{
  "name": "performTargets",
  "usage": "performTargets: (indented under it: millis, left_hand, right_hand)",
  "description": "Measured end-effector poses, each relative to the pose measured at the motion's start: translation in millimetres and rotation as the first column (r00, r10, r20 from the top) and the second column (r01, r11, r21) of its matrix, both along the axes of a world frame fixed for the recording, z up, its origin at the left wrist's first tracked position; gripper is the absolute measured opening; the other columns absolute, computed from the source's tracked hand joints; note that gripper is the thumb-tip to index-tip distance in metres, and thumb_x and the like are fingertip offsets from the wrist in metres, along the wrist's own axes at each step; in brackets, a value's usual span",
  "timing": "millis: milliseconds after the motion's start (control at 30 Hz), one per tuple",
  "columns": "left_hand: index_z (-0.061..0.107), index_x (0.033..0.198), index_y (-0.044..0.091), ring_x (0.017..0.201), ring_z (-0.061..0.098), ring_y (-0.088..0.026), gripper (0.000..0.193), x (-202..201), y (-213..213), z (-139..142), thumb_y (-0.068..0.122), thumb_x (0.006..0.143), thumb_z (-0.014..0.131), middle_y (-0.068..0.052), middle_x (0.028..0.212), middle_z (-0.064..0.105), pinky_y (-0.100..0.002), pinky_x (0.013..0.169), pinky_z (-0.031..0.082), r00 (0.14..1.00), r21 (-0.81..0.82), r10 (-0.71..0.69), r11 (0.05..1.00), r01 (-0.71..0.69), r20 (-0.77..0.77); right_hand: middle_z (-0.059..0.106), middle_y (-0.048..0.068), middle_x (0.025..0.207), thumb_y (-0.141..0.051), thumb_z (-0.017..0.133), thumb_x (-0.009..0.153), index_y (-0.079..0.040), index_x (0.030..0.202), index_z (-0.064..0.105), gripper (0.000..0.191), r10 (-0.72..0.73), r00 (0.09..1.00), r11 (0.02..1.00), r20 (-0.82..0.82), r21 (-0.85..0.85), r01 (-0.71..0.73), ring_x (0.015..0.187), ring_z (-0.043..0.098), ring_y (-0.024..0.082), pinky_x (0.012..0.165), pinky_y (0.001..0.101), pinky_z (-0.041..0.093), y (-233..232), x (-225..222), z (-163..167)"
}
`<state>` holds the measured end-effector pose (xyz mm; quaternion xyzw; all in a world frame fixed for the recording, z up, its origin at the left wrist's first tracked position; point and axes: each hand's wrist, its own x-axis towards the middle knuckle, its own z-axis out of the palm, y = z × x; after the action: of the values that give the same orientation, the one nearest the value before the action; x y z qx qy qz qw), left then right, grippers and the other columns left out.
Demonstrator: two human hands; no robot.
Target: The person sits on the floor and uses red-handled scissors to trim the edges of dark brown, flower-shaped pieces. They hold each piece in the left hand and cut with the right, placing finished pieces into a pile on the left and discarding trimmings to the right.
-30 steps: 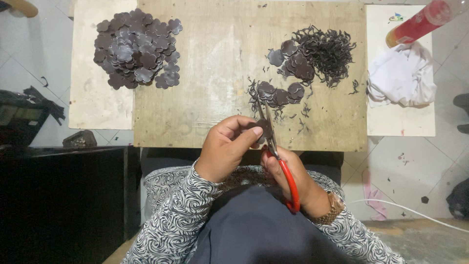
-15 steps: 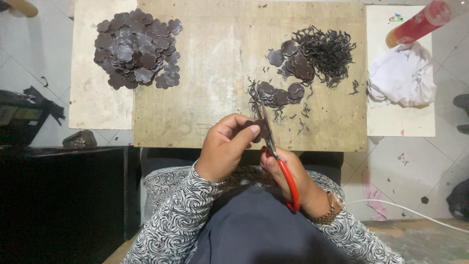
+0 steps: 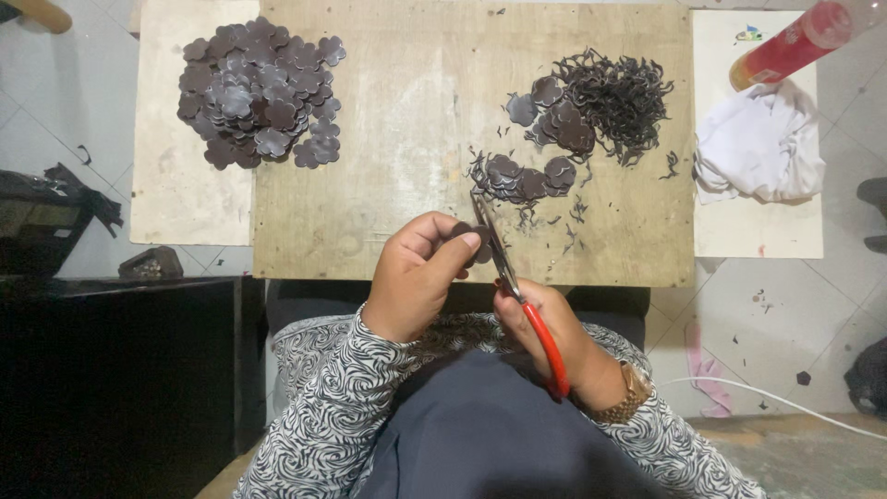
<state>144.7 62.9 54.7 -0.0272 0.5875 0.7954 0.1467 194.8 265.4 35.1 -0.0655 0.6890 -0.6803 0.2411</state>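
Left hand [image 3: 416,282] is pinching a dark flower-shaped piece [image 3: 467,242] steady in a closed grip, while right hand [image 3: 545,328] is wrapping red-handled scissors [image 3: 513,286] to trim it above the surface [image 3: 397,139].

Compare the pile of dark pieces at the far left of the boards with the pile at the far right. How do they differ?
The left pile is larger and holds only flat flower-shaped pieces, heaped thickly. The right pile is smaller and is mostly thin curly trimmings, with a few flat pieces at its edge. The left pile straddles two boards; the right pile lies wholly on the wooden board. Both are the same dark colour.
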Motion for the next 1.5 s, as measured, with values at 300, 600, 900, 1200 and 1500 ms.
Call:
performTargets:
  millis: [300,600,900,1200,1500]
  left_hand:
    - [0.066,0.1,0.003,0.081,0.065,-0.006,0.011,-4,-6,0,0.014,0.098,0.065,-0.002,0.091,0.074,-0.023,0.069,0.052,0.999,-0.056,-0.021,0.998,0.019,-0.029]
    - [0.065,0.102,0.004,0.081,0.069,-0.007,0.013,-6,-10,-1,0.016,0.098,0.066,-0.004,0.091,0.077,-0.021,0.067,0.051,1.0,-0.072,-0.025,0.997,0.024,-0.004]
    - [0.071,0.102,0.001,0.068,0.058,-0.004,0.015,-8,-13,2,0.015,0.095,0.071,0.0,0.08,0.068,-0.02,0.06,0.046,0.999,-0.075,0.021,0.997,-0.019,0.025]
    - [0.071,0.1,-0.002,0.08,0.064,-0.006,0.016,-6,-12,-2,0.013,0.096,0.069,-0.002,0.088,0.072,-0.022,0.074,0.053,0.999,-0.045,-0.045,0.998,0.045,0.007]
    - [0.07,0.096,-0.002,0.082,0.065,-0.008,0.013,-1,-7,-3,0.011,0.097,0.069,-0.004,0.09,0.074,-0.024,0.076,0.054,1.0,-0.034,-0.018,0.999,0.018,0.005]
  right_hand:
    - [0.046,-0.006,0.072,-0.041,0.051,0.105,-0.006,0.089,0.058,0.039,0.025,0.993,0.994,-0.119,0.111,-0.011,0.069,0.041,0.006,0.059,0.0251,0.041,1,-4,3]
    - [0.048,-0.005,0.072,-0.043,0.052,0.103,-0.005,0.09,0.061,0.041,0.013,0.994,0.992,-0.107,0.124,0.0,0.07,0.042,0.006,0.06,0.025,0.041,0,-2,-1]
    - [0.05,-0.005,0.078,-0.046,0.05,0.104,-0.008,0.095,0.056,0.039,0.043,0.995,0.994,-0.095,0.107,-0.032,0.069,0.045,0.007,0.061,0.0245,0.044,-2,-5,0]
    - [0.048,-0.002,0.077,-0.052,0.048,0.101,-0.009,0.094,0.053,0.044,0.158,0.984,0.978,-0.087,0.149,-0.144,0.07,0.045,0.009,0.063,0.0263,0.045,-3,-7,13]
    - [0.048,-0.001,0.078,-0.054,0.047,0.103,-0.008,0.095,0.052,0.047,0.156,0.984,0.986,-0.087,0.066,-0.15,0.07,0.045,0.009,0.062,0.0258,0.044,-3,-6,12]
